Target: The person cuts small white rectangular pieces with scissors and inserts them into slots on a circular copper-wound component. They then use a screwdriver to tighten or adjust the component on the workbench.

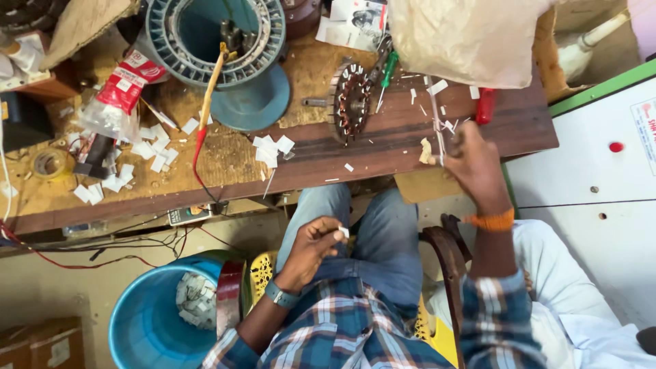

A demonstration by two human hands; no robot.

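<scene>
Left edge of the worktop (410,140): one roll of tape (49,164), one red-and-clear plastic packet (119,92), and a scatter of small white paper slips (154,147), too many and too overlapped to count.

Below, on the floor: one blue bucket (147,321) with crumpled scraps inside.

Upper centre: one large blue-grey slotted stator housing (215,48), with one red-tipped probe (205,109) leaning out of it. A second, smaller cluster of slips (272,149) lies just right of it.

Left hand (311,246), over the lap: fingers closed, thumb and forefinger pinching one small white slip (344,232). It is held well off the worktop, above the jeans.

Centre-right: one small wound stator (350,101) standing on edge, one green-handled screwdriver (387,76) beside it, one red-handled tool (485,106) further right.

Right hand (471,164), at the worktop's front edge: closed around a thin pale strip (436,119) that rises upright from the grip; a pale scrap shows at the fingertips.

Judgement on doing this well: keep the pinch light and at the slip's edge so it stays flat, hold the strip steady and vertical, and bring the two together over the worktop rather than the lap, so a dropped piece is not lost.
</scene>
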